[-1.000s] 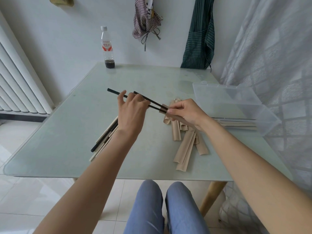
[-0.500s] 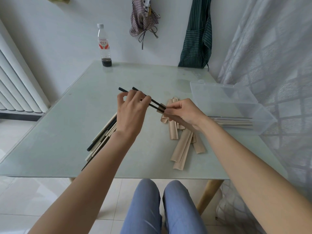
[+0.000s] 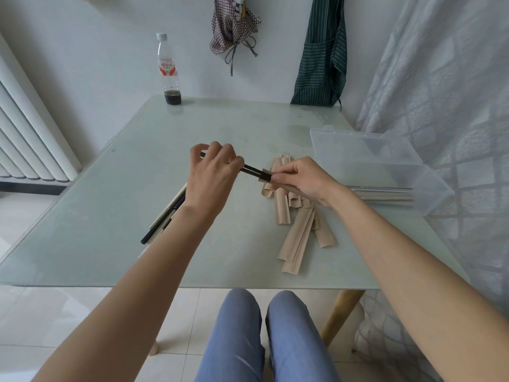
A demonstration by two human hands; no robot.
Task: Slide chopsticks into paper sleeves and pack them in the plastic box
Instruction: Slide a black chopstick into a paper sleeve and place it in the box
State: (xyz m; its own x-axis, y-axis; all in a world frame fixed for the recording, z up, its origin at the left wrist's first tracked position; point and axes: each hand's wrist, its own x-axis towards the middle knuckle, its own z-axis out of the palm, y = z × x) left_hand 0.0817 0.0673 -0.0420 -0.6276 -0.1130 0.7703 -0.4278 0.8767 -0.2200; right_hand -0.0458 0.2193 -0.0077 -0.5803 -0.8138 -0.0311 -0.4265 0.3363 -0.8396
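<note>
Overhead, head view. Left hand [image 3: 213, 177]: fingers curled round a pair of slim black chopsticks [image 3: 252, 171], smooth and straight, gripping them near their far end above the counter [image 3: 132, 188]. Right hand [image 3: 303, 179]: thumb and fingers pinching the mouth of a tan paper sleeve [image 3: 266, 177], flat and matte, with the chopstick tips entering its open end; the rest of this sleeve is hidden under the hand.

Counter: pale green frosted glass, smooth, with a rounded near edge, on a light wooden leg [image 3: 341, 312].

Loose sleeves [image 3: 296, 238]: a heap of tan paper strips, long and narrow, some curled at the ends, lying on the counter just below the right hand.

Loose chopsticks [image 3: 165, 219]: a bundle of black and cream sticks, lying diagonally on the counter under the left forearm.

Plastic box [image 3: 366, 158]: clear, rectangular, thin-walled, lid open, at the counter's right side; flat pale sleeved pieces [image 3: 385, 193] lie stacked inside.

Bottle [image 3: 168, 70]: clear plastic, white cap, red-and-white label, a little dark liquid at the bottom, upright at the far edge.

Wall: checked cloth [image 3: 234, 31] and green striped apron [image 3: 321, 56] hanging. White ribbed radiator [image 3: 24, 139] at left; sheer patterned curtain [image 3: 440, 78] at right.
</note>
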